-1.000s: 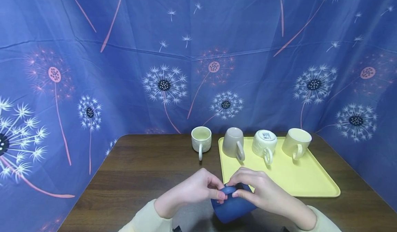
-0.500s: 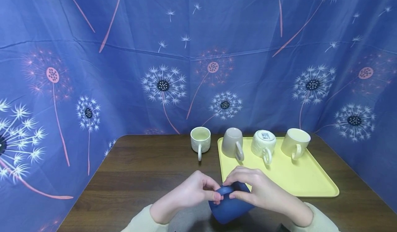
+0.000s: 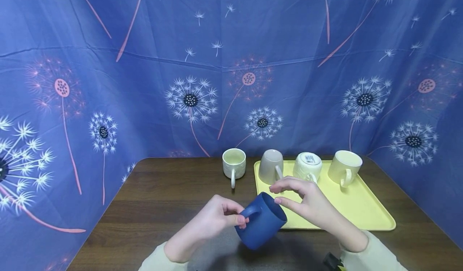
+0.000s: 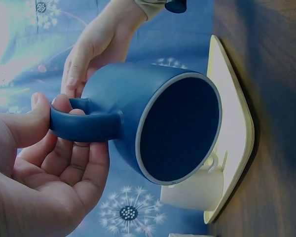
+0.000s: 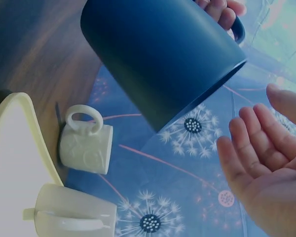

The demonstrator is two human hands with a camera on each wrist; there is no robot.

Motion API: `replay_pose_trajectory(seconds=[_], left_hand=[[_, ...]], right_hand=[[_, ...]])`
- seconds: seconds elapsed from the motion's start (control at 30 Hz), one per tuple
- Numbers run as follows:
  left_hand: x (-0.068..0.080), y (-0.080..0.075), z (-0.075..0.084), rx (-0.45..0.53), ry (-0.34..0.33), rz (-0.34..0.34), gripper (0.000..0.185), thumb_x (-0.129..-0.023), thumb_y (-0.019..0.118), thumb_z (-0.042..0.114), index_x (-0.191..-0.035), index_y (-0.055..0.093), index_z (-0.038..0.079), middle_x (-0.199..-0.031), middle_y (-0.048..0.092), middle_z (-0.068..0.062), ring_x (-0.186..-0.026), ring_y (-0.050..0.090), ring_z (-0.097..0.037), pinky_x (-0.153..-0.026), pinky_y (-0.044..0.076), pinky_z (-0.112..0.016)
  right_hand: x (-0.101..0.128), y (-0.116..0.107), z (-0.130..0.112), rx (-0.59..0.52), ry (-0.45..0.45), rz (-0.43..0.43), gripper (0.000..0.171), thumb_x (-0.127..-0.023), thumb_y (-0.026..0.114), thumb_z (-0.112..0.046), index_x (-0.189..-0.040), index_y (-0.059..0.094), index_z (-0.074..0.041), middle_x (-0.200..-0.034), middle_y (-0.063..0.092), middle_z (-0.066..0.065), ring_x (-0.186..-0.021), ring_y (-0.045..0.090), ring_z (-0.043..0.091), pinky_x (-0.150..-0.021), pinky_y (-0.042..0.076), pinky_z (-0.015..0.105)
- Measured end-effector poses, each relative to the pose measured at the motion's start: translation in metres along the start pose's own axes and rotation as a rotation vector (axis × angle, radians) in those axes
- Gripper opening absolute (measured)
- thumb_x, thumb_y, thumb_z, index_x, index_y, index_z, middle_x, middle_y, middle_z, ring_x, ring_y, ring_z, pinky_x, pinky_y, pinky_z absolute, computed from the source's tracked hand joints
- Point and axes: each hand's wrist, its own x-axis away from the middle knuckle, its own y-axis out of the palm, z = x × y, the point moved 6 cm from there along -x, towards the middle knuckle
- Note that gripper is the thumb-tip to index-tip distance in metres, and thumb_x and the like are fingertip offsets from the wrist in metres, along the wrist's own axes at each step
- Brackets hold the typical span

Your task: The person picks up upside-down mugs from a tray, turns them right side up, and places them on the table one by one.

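Note:
A matte blue mug (image 3: 259, 226) is held tilted above the table, in front of the yellow tray. My left hand (image 3: 218, 218) pinches its handle (image 4: 84, 126) between thumb and fingers. In the left wrist view the mug's dark base, with a pale ring round it, faces the camera. Its mouth points right and up in the head view, towards my right hand (image 3: 309, 202). That hand is beside the rim, with its fingers apart and nothing in them. The right wrist view shows its palm and a gap between fingertips and mug.
On the yellow tray (image 3: 356, 206) stand an upside-down grey mug (image 3: 270, 166), an upside-down white mug (image 3: 306, 165) with a label on its base, and a cream mug (image 3: 343, 170). Left of the tray, a white mug (image 3: 233, 164) stands upright on the wooden table (image 3: 162, 190). A blue dandelion-print cloth (image 3: 152, 102) hangs behind.
My right hand has let go of the blue mug and moved up and right. The left hand keeps the handle, and the mug has turned and shifted slightly left, its mouth more in view.

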Motion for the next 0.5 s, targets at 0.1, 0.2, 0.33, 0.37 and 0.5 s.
replay_pose_trajectory(seconds=[0.1,0.2,0.33,0.37,0.5], left_hand=[[0.002,-0.005,0.0,0.006,0.03,0.028,0.013,-0.084,0.066,0.001,-0.087,0.069,-0.01,-0.077,0.066,-0.028,-0.07,0.059,-0.005,-0.07,0.049,-0.021],[0.004,-0.011,-0.001,0.013,0.045,0.065,0.013,-0.084,0.065,0.0,-0.088,0.069,-0.011,-0.077,0.065,-0.028,-0.07,0.061,-0.005,-0.07,0.051,-0.022],[0.006,-0.019,-0.003,0.029,0.026,0.128,0.015,-0.084,0.065,0.001,-0.091,0.068,-0.012,-0.079,0.066,-0.025,-0.07,0.061,-0.007,-0.072,0.052,-0.024],[0.007,-0.021,-0.003,0.038,0.023,0.142,0.016,-0.084,0.065,0.001,-0.092,0.068,-0.012,-0.08,0.066,-0.025,-0.071,0.062,-0.007,-0.072,0.052,-0.024],[0.009,-0.03,-0.004,0.071,0.021,0.202,0.019,-0.085,0.065,0.002,-0.094,0.066,-0.015,-0.084,0.067,-0.026,-0.071,0.063,-0.006,-0.074,0.053,-0.025]], right_hand=[[-0.001,-0.003,0.011,-0.052,0.09,0.006,0.023,-0.082,0.071,-0.007,-0.105,0.068,-0.012,-0.099,0.069,-0.002,-0.088,0.065,0.009,-0.081,0.051,0.021],[-0.002,-0.007,0.021,-0.084,0.175,0.021,0.021,-0.084,0.07,-0.008,-0.104,0.068,-0.008,-0.099,0.07,0.001,-0.089,0.065,0.008,-0.081,0.051,0.021],[-0.004,-0.011,0.032,-0.078,0.247,0.057,0.02,-0.084,0.069,-0.009,-0.104,0.068,-0.003,-0.099,0.07,0.006,-0.089,0.065,0.005,-0.078,0.052,0.022],[-0.005,-0.012,0.035,-0.071,0.262,0.066,0.021,-0.084,0.07,-0.009,-0.104,0.068,-0.003,-0.099,0.07,0.007,-0.088,0.065,0.004,-0.077,0.053,0.022],[-0.006,-0.014,0.044,-0.028,0.299,0.091,0.023,-0.084,0.07,-0.011,-0.105,0.067,-0.002,-0.098,0.07,0.008,-0.084,0.064,0.002,-0.075,0.053,0.022]])
